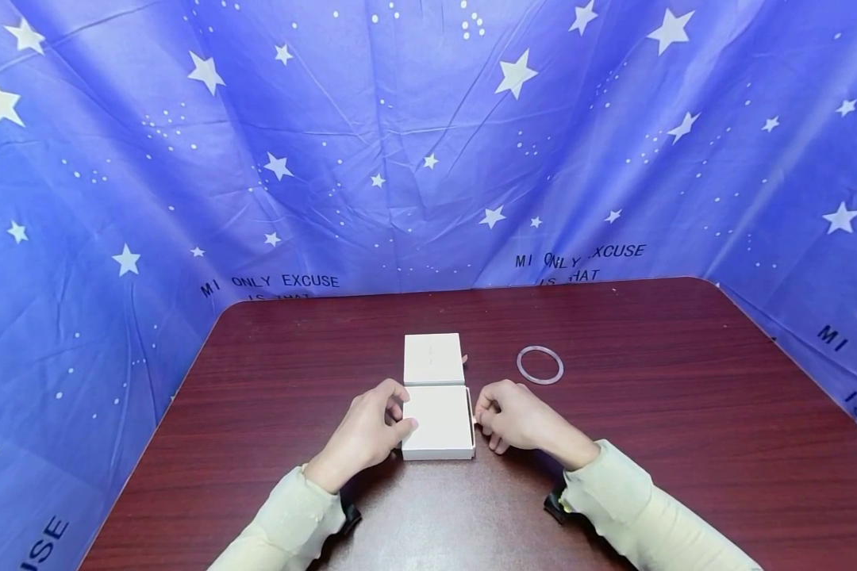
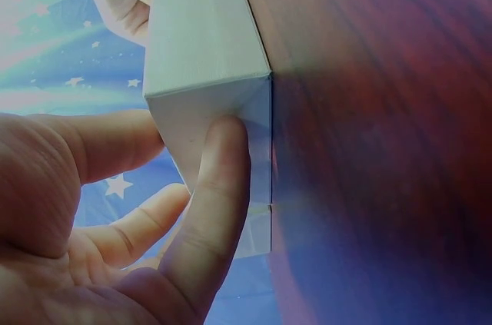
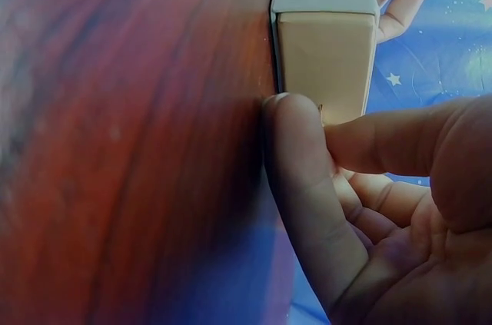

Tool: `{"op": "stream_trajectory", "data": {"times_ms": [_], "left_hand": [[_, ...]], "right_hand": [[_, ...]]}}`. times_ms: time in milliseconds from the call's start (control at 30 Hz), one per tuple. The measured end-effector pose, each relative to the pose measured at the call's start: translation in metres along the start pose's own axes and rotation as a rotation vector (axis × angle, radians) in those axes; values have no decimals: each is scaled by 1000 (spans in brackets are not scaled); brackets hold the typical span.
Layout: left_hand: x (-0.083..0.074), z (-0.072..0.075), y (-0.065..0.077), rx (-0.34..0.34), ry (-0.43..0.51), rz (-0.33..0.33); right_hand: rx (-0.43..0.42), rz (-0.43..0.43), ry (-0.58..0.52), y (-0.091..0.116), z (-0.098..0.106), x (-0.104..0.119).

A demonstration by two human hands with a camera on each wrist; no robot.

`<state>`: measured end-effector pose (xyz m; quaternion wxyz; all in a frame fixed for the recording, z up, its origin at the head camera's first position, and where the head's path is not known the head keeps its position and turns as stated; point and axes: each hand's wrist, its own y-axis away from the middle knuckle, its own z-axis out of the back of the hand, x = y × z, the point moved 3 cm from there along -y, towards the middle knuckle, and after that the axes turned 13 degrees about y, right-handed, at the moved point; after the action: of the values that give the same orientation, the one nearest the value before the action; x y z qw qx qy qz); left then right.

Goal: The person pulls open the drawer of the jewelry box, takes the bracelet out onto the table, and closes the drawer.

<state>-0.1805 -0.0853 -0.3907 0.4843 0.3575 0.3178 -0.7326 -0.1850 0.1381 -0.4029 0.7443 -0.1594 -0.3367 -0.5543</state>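
A white drawer-style box lies on the table between the two hands, its inner tray showing a little past the sleeve on the right. My left hand grips the box's left end, thumb on the top face; in the left wrist view one finger presses the side wall. At the opposite end, my right hand pinches the small pull tab between thumb and finger. Most of the tab is hidden by the fingertips.
Directly behind stands a second white box with a small pinkish tab on its right side. A pale translucent bangle lies to the right, beyond the right hand. Star-patterned blue cloth hangs around the dark red table.
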Motion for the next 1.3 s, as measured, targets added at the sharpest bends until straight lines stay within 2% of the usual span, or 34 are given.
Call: {"op": "stream_trajectory", "data": {"times_ms": [567, 867, 1300], "left_hand": [[0, 1, 0, -2, -1, 6], [1, 0, 0, -1, -3, -7], [1, 0, 0, -3, -3, -15]], "right_hand": [[-7, 4, 53, -1, 3, -1], [19, -19, -13, 4, 6, -6], [21, -42, -16, 4, 6, -11]]}}
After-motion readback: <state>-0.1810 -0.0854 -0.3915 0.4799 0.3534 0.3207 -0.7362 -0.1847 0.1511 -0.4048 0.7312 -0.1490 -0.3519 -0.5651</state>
